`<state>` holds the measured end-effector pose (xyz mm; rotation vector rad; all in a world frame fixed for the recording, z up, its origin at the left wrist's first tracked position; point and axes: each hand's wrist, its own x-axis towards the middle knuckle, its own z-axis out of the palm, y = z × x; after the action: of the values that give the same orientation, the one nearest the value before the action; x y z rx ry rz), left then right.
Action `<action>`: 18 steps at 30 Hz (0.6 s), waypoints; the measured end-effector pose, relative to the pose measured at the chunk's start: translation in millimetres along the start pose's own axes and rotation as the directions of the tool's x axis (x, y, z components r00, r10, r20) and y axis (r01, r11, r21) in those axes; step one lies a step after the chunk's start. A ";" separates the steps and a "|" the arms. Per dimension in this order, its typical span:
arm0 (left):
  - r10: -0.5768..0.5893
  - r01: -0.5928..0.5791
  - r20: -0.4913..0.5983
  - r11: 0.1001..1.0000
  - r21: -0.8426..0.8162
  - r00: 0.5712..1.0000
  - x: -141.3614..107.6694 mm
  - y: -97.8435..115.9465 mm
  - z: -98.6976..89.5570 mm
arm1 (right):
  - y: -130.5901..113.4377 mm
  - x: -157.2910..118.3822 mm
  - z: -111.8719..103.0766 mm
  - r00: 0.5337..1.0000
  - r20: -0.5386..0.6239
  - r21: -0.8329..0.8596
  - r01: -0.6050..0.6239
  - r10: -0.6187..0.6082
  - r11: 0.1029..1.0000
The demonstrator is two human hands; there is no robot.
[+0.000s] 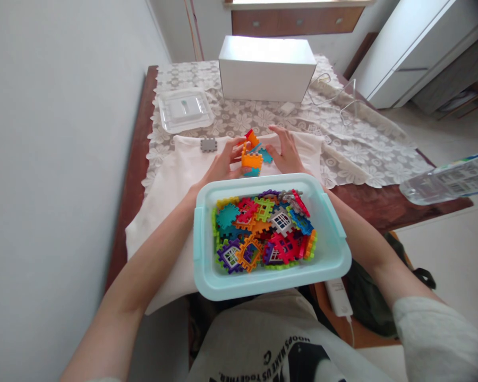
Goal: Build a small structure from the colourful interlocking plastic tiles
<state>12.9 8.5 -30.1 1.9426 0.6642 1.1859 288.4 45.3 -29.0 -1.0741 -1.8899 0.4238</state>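
Note:
My left hand (230, 157) is closed around the side of a small structure of interlocking plastic building tiles (252, 159), orange with red, grey and teal parts. To its right my right hand (286, 153) is open, thumb and fingers apart, beside a teal building tile (266, 155). Whether the teal tile is joined to the structure I cannot tell. A single grey building tile (208, 145) lies on the white cloth left of my left hand. In front of my body, a light teal tub (271, 289) holds many colourful building tiles (258, 228), some with window grids.
A white box (265, 74) stands at the table's back, with a clear plastic lid (185, 110) to its left. A white charger (287, 109) and cable lie on the lace tablecloth (350, 140). On the right is a clear plastic bottle (448, 178). A wall (63, 132) borders the left.

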 end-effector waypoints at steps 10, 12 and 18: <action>0.071 -0.041 -0.084 0.947 0.320 0.994 -1.6 -0.5 -11.1 | 0.5 0.9 2.9 0.968 0.222 -0.140 -0.084 0.114 0.987; 0.075 -0.042 -0.086 0.942 0.333 0.993 -2.7 3.7 -11.5 | 0.3 1.0 2.5 0.976 0.204 -0.105 -0.057 0.078 0.993; 0.129 -0.066 -0.135 0.917 0.394 0.982 -3.9 25.0 -5.6 | 1.7 2.7 -2.1 0.999 0.034 -0.047 -0.030 0.032 0.998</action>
<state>7.3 -7.1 -10.2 2.2449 0.9556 1.3619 290.4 48.2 -27.5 -1.1346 -1.9238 0.4207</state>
